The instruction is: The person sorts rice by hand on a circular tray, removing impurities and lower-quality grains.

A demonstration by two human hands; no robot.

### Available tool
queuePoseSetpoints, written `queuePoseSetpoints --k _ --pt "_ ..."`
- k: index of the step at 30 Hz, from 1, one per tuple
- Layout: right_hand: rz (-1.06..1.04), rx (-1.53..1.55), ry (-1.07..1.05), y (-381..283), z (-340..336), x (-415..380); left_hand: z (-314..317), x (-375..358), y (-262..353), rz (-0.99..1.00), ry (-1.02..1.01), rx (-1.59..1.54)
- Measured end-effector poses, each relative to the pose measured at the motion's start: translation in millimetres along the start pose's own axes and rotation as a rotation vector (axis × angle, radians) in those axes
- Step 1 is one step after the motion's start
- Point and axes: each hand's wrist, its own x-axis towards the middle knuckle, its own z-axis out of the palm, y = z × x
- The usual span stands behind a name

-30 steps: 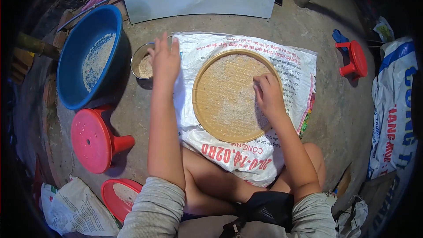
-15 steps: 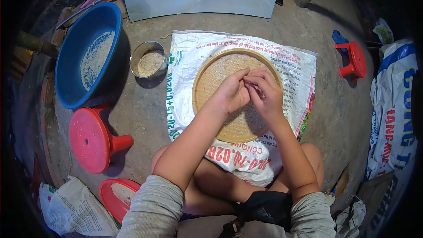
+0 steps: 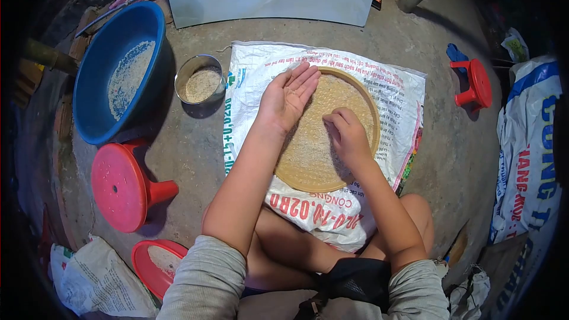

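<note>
Round woven tray [image 3: 377, 124] w/ grain [image 3: 308, 148] lies flat on the printed sack [image 3: 405, 83], no long axis to speak of. R hand [image 3: 351, 141] is over its right half, grip narrow, fingertips bunched; can't tell if grains are btwn them. L hand [image 3: 288, 99], open palm up at the tray's far-left edge, is nearer the metal pot [image 3: 186, 72], off to the left.

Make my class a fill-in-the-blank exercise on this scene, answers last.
The round tan woven tray lies on a printed plastic sack whose background colour is ____.
The left hand has its palm facing ____.
The large round plastic basin with pale grains inside is coloured ____.
The red plastic stool beside a blue item stands to the sack's ____.
Answers: white; up; blue; right.
</note>
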Motion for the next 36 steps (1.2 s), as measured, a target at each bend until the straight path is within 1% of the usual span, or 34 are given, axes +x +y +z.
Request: queuePoseSetpoints --k 2,4,5,7,8,9,10,11,12,14,15,16,18,19,20,21,22,24,25,26,28,31,32,34,35,36 --pt "-0.007 -0.002 0.015 -0.5 -2.4 1.2 0.2 -0.6 -0.7 0.003 0.011 0.006" --pt "-0.014 -0.004 0.030 1.3 -4.4 1.8 -1.6 -0.4 -2.3 -0.040 0.036 0.002" --pt "0.022 -0.011 0.054 3.8 -5.0 1.6 -2.6 -0.5 -4.3 -0.041 0.036 0.003" --pt "0.056 -0.019 0.079 3.4 -7.1 2.9 -2.5 -1.9 -10.1 -0.042 0.047 0.154" --pt "0.080 -0.001 0.142 1.4 -10.1 3.9 -2.2 -2.5 -13.8 -0.042 0.047 0.153" --pt "0.103 0.016 0.204 -1.8 -13.8 5.7 0.2 -4.1 -17.9 -0.101 0.043 0.183" --pt "0.103 0.016 0.202 -6.5 -16.5 7.8 1.9 -5.5 -22.4 -0.161 0.039 0.212" --pt "0.059 0.028 0.242 -13.4 -18.5 10.2 1.6 -5.8 -27.6 -0.212 0.027 0.221" --pt "0.015 0.040 0.283 -20.8 -20.3 12.1 -0.4 -5.3 -32.2 -0.214 0.027 0.220" --pt "0.002 0.055 0.257 -28.6 -21.3 13.1 -5.4 -2.4 -40.7 -0.330 -0.058 0.186" --pt "-0.081 0.062 0.183 -27.8 -20.5 15.0 -4.5 -1.6 -43.6 -0.367 -0.072 0.135" --pt "-0.164 0.069 0.109 -26.9 -19.6 16.4 -5.2 -1.5 -43.3 -0.367 -0.071 0.135" --pt "-0.181 0.067 0.115 -22.6 -18.2 14.3 -4.2 -2.7 -40.1 -0.377 -0.096 0.116" --pt "-0.166 0.022 0.179 -21.4 -18.8 13.7 -1.8 -3.4 -37.3 -0.375 -0.096 0.115" --pt "-0.152 -0.024 0.243 -19.4 -19.4 13.2 0.8 -3.7 -33.8 -0.320 -0.029 0.051" --pt "-0.116 -0.027 0.243 -11.9 -17.6 11.6 3.2 -3.9 -30.2 -0.266 0.038 -0.013" --pt "-0.116 -0.028 0.242 -5.7 -14.7 9.8 3.2 -2.9 -24.9 -0.266 0.038 -0.015" --pt "0.018 -0.156 0.222 4.6 -9.5 7.0 1.3 -0.1 -8.7 -0.083 0.005 0.009" --pt "0.041 -0.186 0.163 7.4 -8.9 4.6 4.2 -1.6 0.0 -0.026 0.015 0.003" --pt "0.041 -0.185 0.163 11.1 -6.2 2.9 7.3 -3.2 9.6 -0.026 0.017 0.004" --pt "-0.009 -0.184 0.161 17.6 0.8 -0.6 9.7 -5.2 30.5 0.221 0.100 0.090" --pt "-0.011 -0.145 0.206 23.3 3.1 0.4 -6.1 -3.0 67.6 0.486 0.183 0.248" --pt "-0.009 -0.141 0.208 23.7 5.0 -0.7 -15.2 -3.6 77.9 0.486 0.184 0.253" --pt "-0.011 -0.137 0.258 23.5 6.5 -2.8 -21.8 -8.0 94.4 0.672 0.339 0.392" --pt "-0.012 -0.138 0.261 22.4 6.1 -3.0 -24.4 -8.6 100.5 0.673 0.337 0.392" --pt "-0.009 -0.138 0.257 19.8 5.9 -3.3 -26.7 -9.4 105.5 0.759 0.437 0.440"
